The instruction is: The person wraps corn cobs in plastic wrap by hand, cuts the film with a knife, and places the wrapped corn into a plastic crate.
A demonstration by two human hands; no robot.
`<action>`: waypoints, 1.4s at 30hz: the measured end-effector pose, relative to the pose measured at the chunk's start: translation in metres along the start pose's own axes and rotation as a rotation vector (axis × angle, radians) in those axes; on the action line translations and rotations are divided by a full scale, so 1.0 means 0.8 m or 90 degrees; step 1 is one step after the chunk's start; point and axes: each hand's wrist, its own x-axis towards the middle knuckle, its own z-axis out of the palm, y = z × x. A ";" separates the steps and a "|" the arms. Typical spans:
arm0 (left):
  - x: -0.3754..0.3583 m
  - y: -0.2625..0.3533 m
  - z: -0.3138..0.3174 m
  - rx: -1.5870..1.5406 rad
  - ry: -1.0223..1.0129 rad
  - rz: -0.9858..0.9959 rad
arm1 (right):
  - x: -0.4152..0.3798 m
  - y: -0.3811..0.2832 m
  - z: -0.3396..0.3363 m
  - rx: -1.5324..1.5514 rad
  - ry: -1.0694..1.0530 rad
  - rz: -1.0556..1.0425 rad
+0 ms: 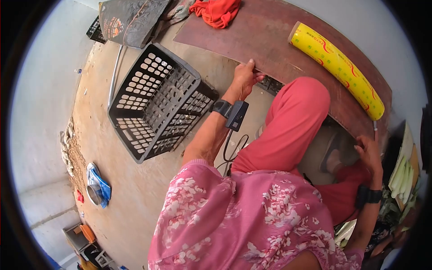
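Observation:
My left hand (243,81) is at the near edge of a brown board (270,38), thumb along the top and fingers at the rim, closed on it. Toward the board's right end, my right hand (370,155) is also at the edge, its fingers bent around the corner and partly hidden. A yellow roll of plastic wrap (337,67) with red and green print lies on the board along its far side. Some red cloth (218,11) sits at the board's left end.
A black plastic crate (164,96) lies tipped on the concrete floor, left of my left arm. Behind it is a dark printed bag (130,22). Green-white vegetables (402,177) are at the right. A blue bag with a metal cup (95,193) rests lower left.

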 end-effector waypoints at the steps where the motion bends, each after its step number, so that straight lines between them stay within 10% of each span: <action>1: 0.002 -0.001 0.006 0.001 0.026 0.014 | -0.001 0.001 -0.001 0.013 -0.006 0.021; 7: 0.000 -0.002 0.025 -0.033 0.121 0.015 | -0.002 0.025 0.003 0.024 0.006 0.035; 13: 0.002 0.013 -0.013 0.002 -0.045 -0.062 | 0.010 0.020 -0.005 -0.013 0.031 -0.051; 20: -0.121 0.076 -0.173 0.960 0.403 0.667 | 0.008 0.016 0.001 0.067 0.056 -0.043; 26: -0.172 0.081 -0.278 1.075 0.380 0.076 | 0.004 -0.002 -0.014 0.015 0.046 -0.046; 42: -0.199 0.059 -0.185 1.163 0.059 0.049 | 0.011 -0.015 -0.055 -0.044 0.117 -0.127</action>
